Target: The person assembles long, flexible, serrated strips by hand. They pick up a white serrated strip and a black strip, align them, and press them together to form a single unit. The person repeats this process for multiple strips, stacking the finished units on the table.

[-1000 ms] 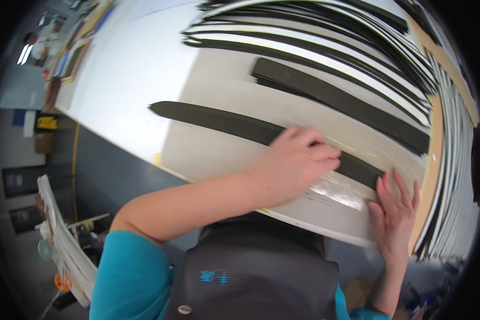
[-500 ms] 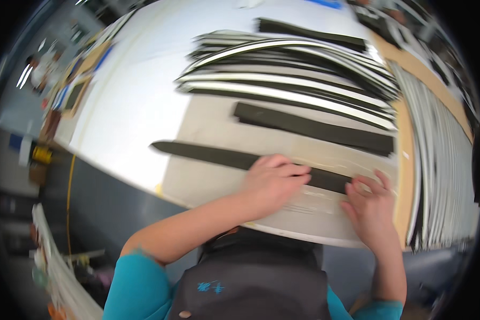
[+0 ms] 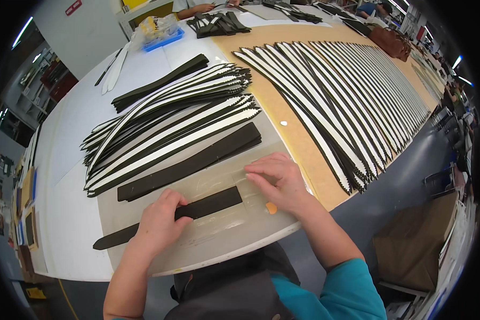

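Note:
A black flat strip (image 3: 213, 205) with one pointed end lies on a grey mat (image 3: 197, 240) close in front of me. My left hand (image 3: 162, 221) holds it near its middle, thumb and fingers at its two edges. Just beyond the strip's square right end is my right hand (image 3: 280, 181), apart from the strip. Its thumb and fingertips are drawn together in a pinch over a clear film (image 3: 240, 178); whether they hold anything is too small to tell. Behind lie broader black strips (image 3: 192, 160), stacked along the mat.
A pile of black-and-white strips (image 3: 170, 128) lies farther back. To the right, long rows of similar strips (image 3: 325, 101) cover a tan board (image 3: 282, 138). An orange piece (image 3: 271, 208) sits by my right hand. A blue tray (image 3: 164, 40) stands at the back; another person's hand (image 3: 204, 8) shows beyond.
The whole view has swung round. My right hand has come off the strip's square end and now pinches beside it. My left hand sits farther from that end on the strip.

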